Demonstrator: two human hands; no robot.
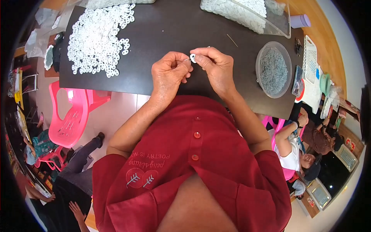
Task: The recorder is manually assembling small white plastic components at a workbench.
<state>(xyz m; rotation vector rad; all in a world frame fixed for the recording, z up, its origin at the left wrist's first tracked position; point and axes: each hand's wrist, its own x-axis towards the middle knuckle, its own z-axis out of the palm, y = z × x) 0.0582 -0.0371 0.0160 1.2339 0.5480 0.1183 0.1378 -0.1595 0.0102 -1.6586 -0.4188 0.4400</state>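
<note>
Above the dark table in front of me, my right hand [218, 67] pinches a small white plastic ring [193, 58] between thumb and forefinger. Close beside it, my left hand [168, 73] is closed in a pinch on a small thin metal piece [187, 60], its exact shape too small to tell. The fingertips of both hands nearly meet at the ring. To the left lies a loose pile of many similar white oval pieces [96, 42], each with a dark hole. On the right, a clear round tub [290, 69] holds a heap of small grey metal pieces [273, 71].
A clear bin [289, 23] of white pieces stands at the far right, beside a lilac cup [300, 21]. A thin stick [232, 40] lies on the table [154, 34]. A pink chair [69, 120] stands left; other people sit at both sides.
</note>
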